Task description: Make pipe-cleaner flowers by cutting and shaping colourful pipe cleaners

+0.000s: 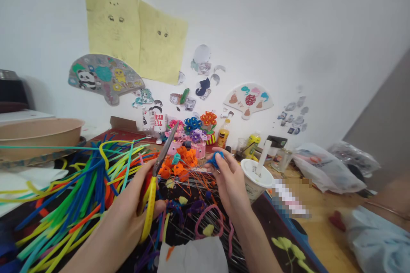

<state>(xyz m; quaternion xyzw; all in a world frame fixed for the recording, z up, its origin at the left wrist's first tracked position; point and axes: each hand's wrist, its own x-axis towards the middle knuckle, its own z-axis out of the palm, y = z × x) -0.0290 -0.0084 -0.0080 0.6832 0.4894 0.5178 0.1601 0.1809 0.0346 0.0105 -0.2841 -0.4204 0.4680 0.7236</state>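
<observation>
My left hand (133, 202) grips a pair of scissors (152, 190) by its yellow handles, blades pointing up and away from me. My right hand (229, 179) pinches a small blue pipe-cleaner flower (218, 159) between the fingertips, raised above the work mat. The blades and the blue flower are apart. Between and behind my hands lies a bunch of orange pipe-cleaner flowers (184, 160) on thin stems, with one teal piece among them. Loose pipe cleaners (81, 194) in blue, green, yellow and orange are heaped left of my left hand.
A white lidded cup (258, 175) with a straw stands close to my right hand. Finished flower pots (198, 148) and bottles (223, 133) line the wall. A brown basin (41, 136) sits left; a plastic bag (326, 168) lies right. Light blue cloth (378, 239) is beside another person's arm.
</observation>
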